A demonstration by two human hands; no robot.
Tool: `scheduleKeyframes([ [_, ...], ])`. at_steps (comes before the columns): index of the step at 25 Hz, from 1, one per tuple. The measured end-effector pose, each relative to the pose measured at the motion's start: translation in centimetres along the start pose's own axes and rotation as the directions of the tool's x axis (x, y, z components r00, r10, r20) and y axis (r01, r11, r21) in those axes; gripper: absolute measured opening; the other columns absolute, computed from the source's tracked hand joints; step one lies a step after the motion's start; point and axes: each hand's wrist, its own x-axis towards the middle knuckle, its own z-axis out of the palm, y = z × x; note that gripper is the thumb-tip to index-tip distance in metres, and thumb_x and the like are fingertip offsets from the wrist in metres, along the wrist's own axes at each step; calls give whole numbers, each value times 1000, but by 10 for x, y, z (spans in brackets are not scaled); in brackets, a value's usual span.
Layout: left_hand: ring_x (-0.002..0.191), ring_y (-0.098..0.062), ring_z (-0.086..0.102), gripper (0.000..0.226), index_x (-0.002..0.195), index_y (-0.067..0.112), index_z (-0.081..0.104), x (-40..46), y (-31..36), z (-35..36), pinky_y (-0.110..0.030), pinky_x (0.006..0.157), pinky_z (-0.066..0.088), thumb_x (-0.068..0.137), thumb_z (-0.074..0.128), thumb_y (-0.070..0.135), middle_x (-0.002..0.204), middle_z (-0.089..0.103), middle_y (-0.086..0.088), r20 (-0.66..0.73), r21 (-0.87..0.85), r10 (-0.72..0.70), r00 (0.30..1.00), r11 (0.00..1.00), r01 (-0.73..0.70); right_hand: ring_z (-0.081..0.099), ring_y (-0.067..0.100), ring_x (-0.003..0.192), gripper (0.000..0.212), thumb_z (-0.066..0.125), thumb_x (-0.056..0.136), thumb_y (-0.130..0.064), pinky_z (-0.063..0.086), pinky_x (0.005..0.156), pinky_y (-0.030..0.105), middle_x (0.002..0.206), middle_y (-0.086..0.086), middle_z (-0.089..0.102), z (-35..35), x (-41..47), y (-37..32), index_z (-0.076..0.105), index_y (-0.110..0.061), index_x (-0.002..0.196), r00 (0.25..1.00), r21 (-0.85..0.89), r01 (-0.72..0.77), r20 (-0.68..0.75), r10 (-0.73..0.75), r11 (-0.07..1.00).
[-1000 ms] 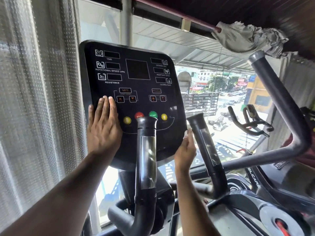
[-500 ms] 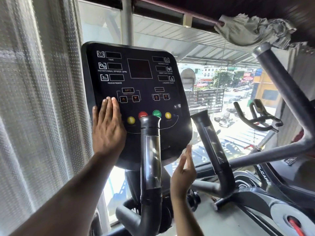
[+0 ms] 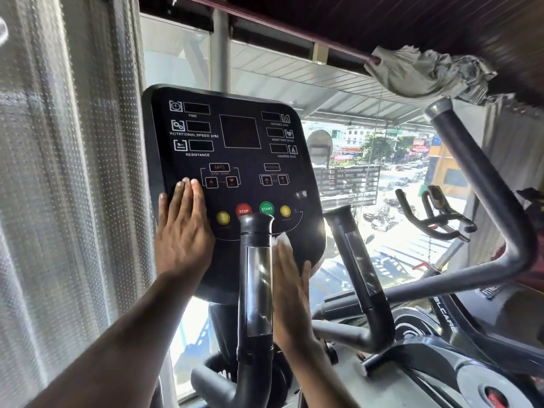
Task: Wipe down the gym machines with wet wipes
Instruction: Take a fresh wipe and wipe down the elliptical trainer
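A person's left hand (image 3: 182, 231) lies flat, fingers straight and together, near the lower left edge of a gym machine's black console (image 3: 235, 172). The right hand (image 3: 291, 290), fingers extended, presses a white wipe (image 3: 283, 240) against the console's lower right, just beside the near handlebar (image 3: 255, 278).

Head-worn view, close, facing forward onto the console (image 3: 235, 160) before a window.
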Motion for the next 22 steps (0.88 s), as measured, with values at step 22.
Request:
scheduleKeyframes([
  [22, 158, -39, 5, 61, 159, -8, 16, 1, -4, 8, -49, 129, 13, 102, 34, 6, 166, 13, -31, -161, -181, -133, 978, 978, 103, 25, 23, 155, 67, 46, 92, 18, 25, 126, 36, 166, 9, 25, -20, 148, 38, 34, -1, 156, 988, -187, -39, -157, 9, 982],
])
